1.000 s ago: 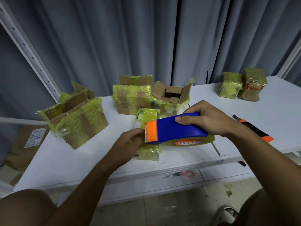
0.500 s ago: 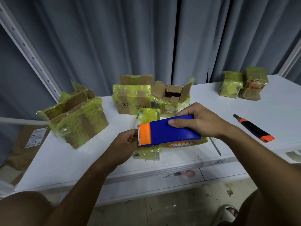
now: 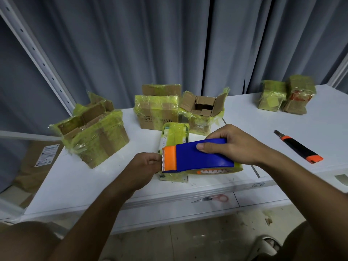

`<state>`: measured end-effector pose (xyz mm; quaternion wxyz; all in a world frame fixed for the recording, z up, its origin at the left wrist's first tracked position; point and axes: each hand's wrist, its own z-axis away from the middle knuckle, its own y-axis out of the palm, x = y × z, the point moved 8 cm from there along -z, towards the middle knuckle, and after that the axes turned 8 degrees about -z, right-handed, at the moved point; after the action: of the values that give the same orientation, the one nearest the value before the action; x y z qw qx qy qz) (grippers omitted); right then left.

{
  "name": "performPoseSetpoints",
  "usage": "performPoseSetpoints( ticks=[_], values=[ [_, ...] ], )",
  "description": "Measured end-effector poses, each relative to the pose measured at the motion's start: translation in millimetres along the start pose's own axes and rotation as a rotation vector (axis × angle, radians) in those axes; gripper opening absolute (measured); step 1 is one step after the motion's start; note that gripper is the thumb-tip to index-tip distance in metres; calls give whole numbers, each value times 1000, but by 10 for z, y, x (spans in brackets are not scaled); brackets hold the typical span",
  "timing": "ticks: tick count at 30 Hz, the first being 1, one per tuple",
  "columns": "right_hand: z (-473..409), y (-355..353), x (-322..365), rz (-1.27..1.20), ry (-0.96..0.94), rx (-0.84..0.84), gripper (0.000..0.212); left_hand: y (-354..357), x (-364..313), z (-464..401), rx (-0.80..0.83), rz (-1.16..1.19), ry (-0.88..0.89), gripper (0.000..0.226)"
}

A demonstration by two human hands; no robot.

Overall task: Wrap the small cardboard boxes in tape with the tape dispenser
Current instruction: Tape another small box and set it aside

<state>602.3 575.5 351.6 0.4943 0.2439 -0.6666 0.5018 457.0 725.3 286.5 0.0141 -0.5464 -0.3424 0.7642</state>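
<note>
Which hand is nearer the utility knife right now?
Right. The right hand grips the tape dispenser, closer to the utility knife; the left hand sits at the dispenser's far end.

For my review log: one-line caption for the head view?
Right hand holds blue tape dispenser over small taped box; left hand pinches at its orange end.

We saw grey curtains [image 3: 131, 53] behind a white table [image 3: 75, 178], with a speckled tile floor [image 3: 207, 242] below.
</note>
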Motion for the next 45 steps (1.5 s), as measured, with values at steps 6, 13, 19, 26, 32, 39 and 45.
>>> performPoseSetpoints(
  ticks=[6, 13, 19, 26, 32, 39, 45],
  values=[
    [50, 34, -28, -26, 45, 41, 43, -64, -51, 30, -43, -130, 32, 30],
    [65, -45, -44, -34, 75, 35, 42, -147, 78, 22, -78, -91, -89, 23],
    [95, -181, -102, 7, 108, 10, 47, -213, 208, 38, -192, -138, -81, 17],
    [76, -131, -179, 78, 144, 12, 48, -159, 328, -7, -236, -260, -54, 13],
    [19, -46, -199, 181, 119, -7, 52, -151, 312, -44, -283, -427, 15, 7],
    [-19, 4, -272, 233, 145, -2, 52, -90, 534, -183, -196, -316, -95, 29],
    [-54, 8, -300, 278, 141, -22, 53, -144, 641, -212, -249, -383, -82, 33]
  ],
)
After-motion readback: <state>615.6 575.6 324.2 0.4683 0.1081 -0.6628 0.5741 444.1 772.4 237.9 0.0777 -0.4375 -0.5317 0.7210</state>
